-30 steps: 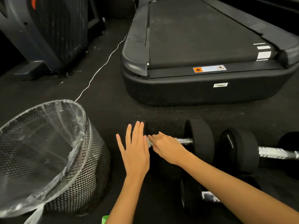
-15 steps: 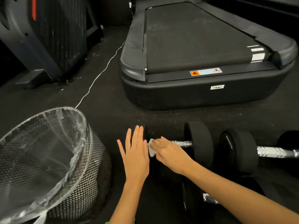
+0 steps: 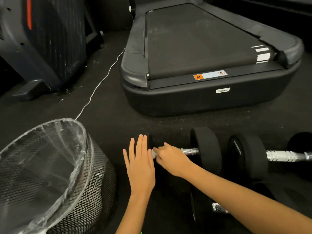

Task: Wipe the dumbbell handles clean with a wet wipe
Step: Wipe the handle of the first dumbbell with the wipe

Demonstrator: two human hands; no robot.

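A black dumbbell (image 3: 206,147) with a chrome handle (image 3: 190,151) lies on the dark floor in front of me. My right hand (image 3: 170,159) grips a white wet wipe (image 3: 154,153) around the left end of that handle. My left hand (image 3: 141,164) lies flat with straight fingers against the dumbbell's left weight, which it mostly hides. A second dumbbell (image 3: 246,152) with a bare chrome handle lies to the right. A third dumbbell (image 3: 200,206) lies nearer me, partly under my right forearm.
A black mesh bin (image 3: 87,191) lined with clear plastic stands at the lower left. A treadmill (image 3: 202,53) fills the back right, another machine (image 3: 43,43) the back left. A white cable (image 3: 99,83) runs across the floor between them.
My right hand with the wipe slid a little right and back left along the handle. My left hand stayed against the left weight. The camera tilted slightly.
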